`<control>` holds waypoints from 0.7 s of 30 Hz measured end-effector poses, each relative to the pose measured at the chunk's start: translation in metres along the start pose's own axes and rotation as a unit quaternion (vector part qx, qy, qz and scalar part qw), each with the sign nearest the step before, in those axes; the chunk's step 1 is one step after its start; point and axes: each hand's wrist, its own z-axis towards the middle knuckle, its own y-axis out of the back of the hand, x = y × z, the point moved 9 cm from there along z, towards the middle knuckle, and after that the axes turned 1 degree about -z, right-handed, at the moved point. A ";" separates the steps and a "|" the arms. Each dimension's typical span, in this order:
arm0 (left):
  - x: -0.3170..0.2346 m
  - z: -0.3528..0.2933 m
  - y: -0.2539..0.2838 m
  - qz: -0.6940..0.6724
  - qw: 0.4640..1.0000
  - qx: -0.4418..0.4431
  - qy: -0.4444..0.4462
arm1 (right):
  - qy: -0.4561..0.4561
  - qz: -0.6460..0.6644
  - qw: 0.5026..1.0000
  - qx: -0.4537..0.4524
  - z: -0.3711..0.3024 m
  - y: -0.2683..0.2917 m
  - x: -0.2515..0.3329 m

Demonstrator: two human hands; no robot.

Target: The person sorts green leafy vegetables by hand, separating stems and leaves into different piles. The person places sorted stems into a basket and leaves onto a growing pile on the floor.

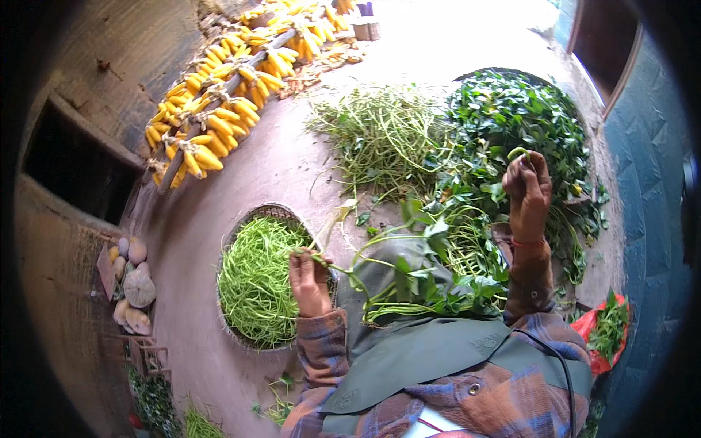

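My left hand pinches the stem of a leafy green vine at the right rim of a round woven basket. The vine runs right across my dark-clad lap. Thin bright-green stems fill the basket. Raised on the right, my right hand is closed, with a short curled green stem showing at its fingertips. Beyond it rises a big heap of leafy greens. Left of that heap lies a tangled pile of mostly bare stems.
Bundles of yellow corn cobs hang along a pole at the far left. Pumpkins sit by the left wall. A red bag with greens stands on my right, beside a blue wall. Loose greens lie near my left elbow.
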 end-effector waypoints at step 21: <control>0.018 -0.010 -0.071 0.420 0.876 0.228 -0.055 | -0.240 -0.215 0.847 0.423 -0.164 -0.122 -0.144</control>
